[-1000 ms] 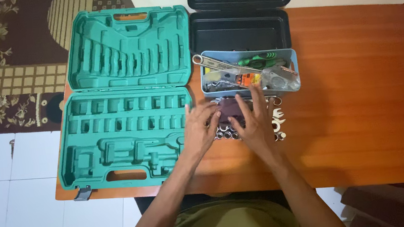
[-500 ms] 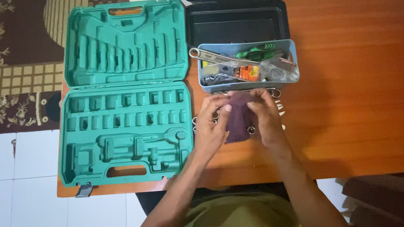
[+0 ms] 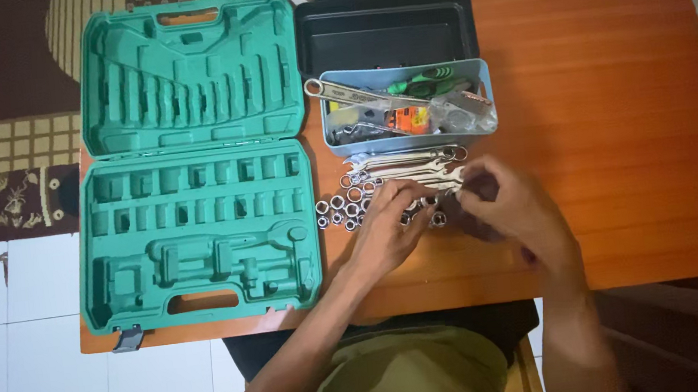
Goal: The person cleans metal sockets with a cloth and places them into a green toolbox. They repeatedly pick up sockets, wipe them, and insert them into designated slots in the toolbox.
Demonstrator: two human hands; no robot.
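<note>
My left hand (image 3: 387,225) reaches over a cluster of small chrome sockets (image 3: 337,210) on the wooden table (image 3: 616,107), its fingertips resting on the sockets and on the ends of several flat chrome wrenches (image 3: 402,163). I see nothing gripped in it. Just to the right, my right hand (image 3: 513,209) is closed on a bunched dark purple cloth (image 3: 471,225), held low over the table beside the wrenches. The cloth is mostly hidden by the fingers.
An open green moulded tool case (image 3: 197,229) with bare slots lies at the left, overhanging the table's edge. Behind the wrenches stands a pale blue tray (image 3: 412,139) with an adjustable wrench (image 3: 338,92), a green-handled screwdriver (image 3: 424,87) and small parts. An open black toolbox (image 3: 384,37) stands behind it.
The purple cloth has come off the sockets and wrenches, moving right in my right hand. My left hand let go of it and dropped onto the uncovered sockets.
</note>
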